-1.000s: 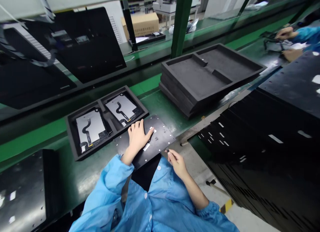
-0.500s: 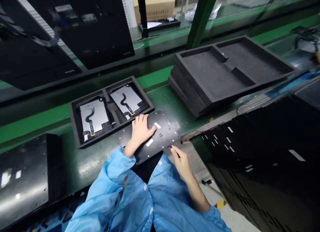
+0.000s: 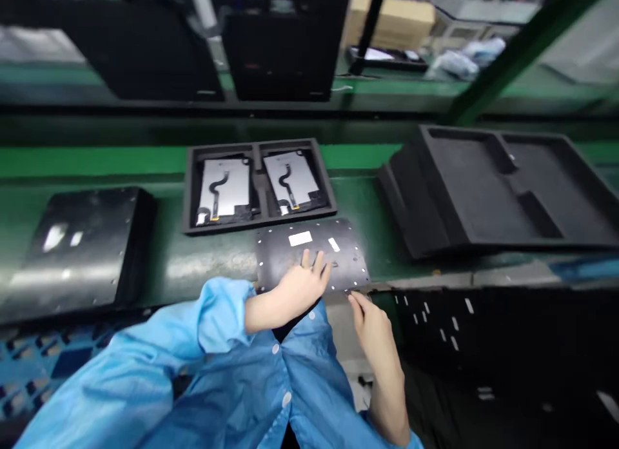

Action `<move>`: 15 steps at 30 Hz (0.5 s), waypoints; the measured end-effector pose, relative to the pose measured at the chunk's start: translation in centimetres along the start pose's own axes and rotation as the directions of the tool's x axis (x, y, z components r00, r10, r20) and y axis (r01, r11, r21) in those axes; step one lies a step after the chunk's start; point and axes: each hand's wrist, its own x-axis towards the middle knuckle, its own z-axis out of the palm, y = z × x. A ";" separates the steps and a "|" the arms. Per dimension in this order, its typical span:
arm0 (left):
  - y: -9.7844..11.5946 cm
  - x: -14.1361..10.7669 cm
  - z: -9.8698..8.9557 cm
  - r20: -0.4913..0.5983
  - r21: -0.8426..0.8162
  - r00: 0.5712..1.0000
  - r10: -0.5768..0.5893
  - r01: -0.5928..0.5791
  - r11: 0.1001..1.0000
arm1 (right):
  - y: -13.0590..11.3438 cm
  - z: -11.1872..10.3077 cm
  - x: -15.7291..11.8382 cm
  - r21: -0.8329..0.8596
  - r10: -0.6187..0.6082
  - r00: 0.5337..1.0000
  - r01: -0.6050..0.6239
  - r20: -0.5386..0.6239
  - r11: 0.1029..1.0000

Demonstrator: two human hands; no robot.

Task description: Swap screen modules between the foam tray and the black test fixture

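A dark flat panel (image 3: 280, 255) with white labels and small dots along its rim lies at the front edge of the green bench. My left hand (image 3: 302, 288) rests on its lower middle, fingers apart. At the panel's lower right corner, my right hand (image 3: 372, 320) has its thumb and index finger pinched together; what they hold, if anything, is too small to make out. Behind the panel sits a black foam tray (image 3: 187, 197) with two compartments, each holding a silver-backed module (image 3: 226, 184) with a dark curved ribbon cable.
Black foam trays (image 3: 493, 197) are stacked on the right. Dark panels lie in a stack (image 3: 82, 249) on the left, and more with white labels (image 3: 507, 346) at the lower right. A blue crate (image 3: 29, 371) is at the lower left. Large dark boards (image 3: 285, 55) stand behind.
The view has turned to the right and levelled. My left hand has shifted toward the panel's near edge, uncovering more of its upper label. My right hand stays at the corner.
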 end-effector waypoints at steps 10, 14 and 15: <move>-3.7 -0.9 -7.1 -0.363 -0.029 0.915 0.174 -0.198 0.980 | -1.9 -3.1 1.5 -0.127 0.015 0.990 0.004 0.143 0.992; -9.4 0.5 -10.9 -0.420 -0.121 0.898 0.130 -0.198 0.973 | -2.4 -4.1 1.9 -0.168 -0.114 0.987 0.132 0.116 0.977; -10.5 0.8 -11.4 -0.426 -0.142 0.898 0.114 -0.191 0.971 | -2.7 -4.1 2.1 -0.173 -0.181 0.979 0.194 0.091 0.966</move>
